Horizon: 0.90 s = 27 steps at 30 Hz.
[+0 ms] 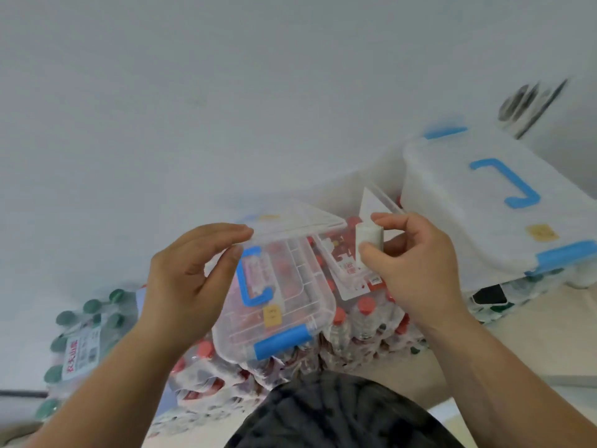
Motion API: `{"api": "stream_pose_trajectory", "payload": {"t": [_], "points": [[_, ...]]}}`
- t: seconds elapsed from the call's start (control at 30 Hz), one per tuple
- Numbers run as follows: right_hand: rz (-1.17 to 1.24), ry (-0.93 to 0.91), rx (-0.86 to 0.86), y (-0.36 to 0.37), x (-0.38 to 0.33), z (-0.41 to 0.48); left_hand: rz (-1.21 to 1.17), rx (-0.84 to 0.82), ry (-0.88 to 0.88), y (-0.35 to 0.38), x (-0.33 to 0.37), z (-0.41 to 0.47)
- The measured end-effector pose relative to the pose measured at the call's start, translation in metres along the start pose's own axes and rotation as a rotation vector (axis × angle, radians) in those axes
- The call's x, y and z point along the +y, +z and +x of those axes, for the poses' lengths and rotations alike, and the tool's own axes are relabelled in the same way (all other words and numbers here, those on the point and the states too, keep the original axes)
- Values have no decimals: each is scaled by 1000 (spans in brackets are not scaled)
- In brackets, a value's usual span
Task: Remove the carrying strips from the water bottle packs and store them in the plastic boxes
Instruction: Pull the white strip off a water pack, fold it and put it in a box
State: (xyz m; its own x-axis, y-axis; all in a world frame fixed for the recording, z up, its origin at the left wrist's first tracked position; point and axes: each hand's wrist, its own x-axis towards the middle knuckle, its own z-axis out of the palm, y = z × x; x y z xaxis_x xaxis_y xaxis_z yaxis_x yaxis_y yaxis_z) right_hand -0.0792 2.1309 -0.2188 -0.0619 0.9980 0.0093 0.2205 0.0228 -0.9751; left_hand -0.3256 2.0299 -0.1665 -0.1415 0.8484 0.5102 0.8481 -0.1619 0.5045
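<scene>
A small clear plastic box (290, 305) with blue handle and blue latch rests on shrink-wrapped packs of red-capped water bottles (365, 321). My left hand (190, 282) pinches the far edge of its clear lid (290, 221) between thumb and fingers. My right hand (413, 260) holds a rolled-up white carrying strip (368, 236) between thumb and fingers, just right of the small box and above a red-and-white pack label (349, 270).
A larger white-lidded box (504, 227) with blue handle and latches stands at the right on more bottle packs. A pack of green-capped bottles (80, 341) lies at the lower left. A white wall fills the upper view. My dark clothing (339, 415) shows at the bottom.
</scene>
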Motion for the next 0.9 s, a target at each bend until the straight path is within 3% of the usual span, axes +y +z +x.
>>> {"api": "stream_pose_trajectory", "payload": {"t": [0.17, 0.43, 0.77, 0.9], "points": [[-129, -26, -213, 32, -10, 6, -163, -35, -180, -11, -36, -34], [-327, -13, -425, 66, -9, 5, -233, -258, -410, -15, -69, -60], [-418, 30, -433, 77, -8, 14, -24, -278, -384, 5, -78, -35], [-361, 7, -358, 67, -15, 27, 111, -238, -290, 11, -73, -10]]}}
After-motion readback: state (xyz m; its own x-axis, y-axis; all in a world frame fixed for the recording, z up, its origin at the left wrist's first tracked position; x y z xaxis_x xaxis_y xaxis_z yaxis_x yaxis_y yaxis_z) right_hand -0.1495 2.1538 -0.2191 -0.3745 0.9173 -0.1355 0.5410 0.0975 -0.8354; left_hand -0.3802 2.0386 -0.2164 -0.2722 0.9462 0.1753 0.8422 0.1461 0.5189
